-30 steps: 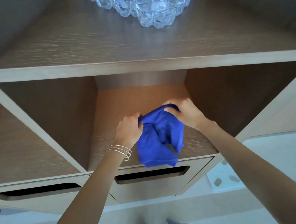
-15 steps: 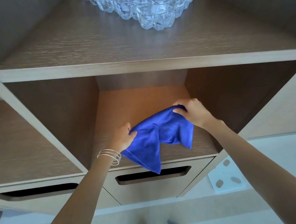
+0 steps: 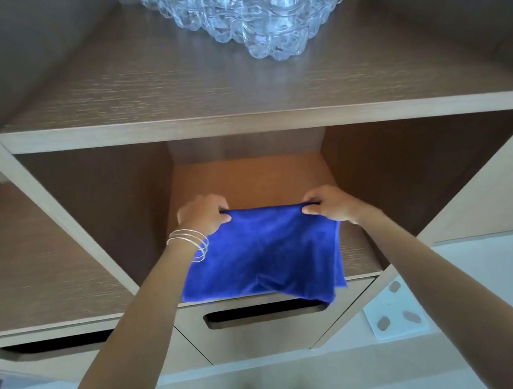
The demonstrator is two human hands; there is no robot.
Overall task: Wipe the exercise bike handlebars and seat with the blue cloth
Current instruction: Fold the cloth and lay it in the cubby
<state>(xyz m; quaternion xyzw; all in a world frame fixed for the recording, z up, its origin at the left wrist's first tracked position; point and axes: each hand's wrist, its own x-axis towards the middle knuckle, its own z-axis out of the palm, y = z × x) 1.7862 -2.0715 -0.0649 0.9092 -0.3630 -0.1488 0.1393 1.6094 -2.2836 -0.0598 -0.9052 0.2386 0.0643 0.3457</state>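
Observation:
The blue cloth (image 3: 265, 256) is spread out flat between my hands in front of the middle cubby of a wooden shelf unit. My left hand (image 3: 202, 217), with thin bangles on the wrist, pinches the cloth's upper left corner. My right hand (image 3: 329, 204) pinches the upper right corner. The cloth hangs down over the cubby's front edge and covers part of the drawer slot below. No exercise bike is in view.
The wooden shelf unit (image 3: 241, 123) has open cubbies left and right of the middle one. A bumpy clear glass vase (image 3: 248, 11) stands on the upper shelf. Drawers with slot handles (image 3: 261, 315) sit below. A white scale (image 3: 394, 313) lies on the pale floor at right.
The cloth was bunched between my hands a second ago. My hands have moved apart, and the cloth now hangs stretched open between them.

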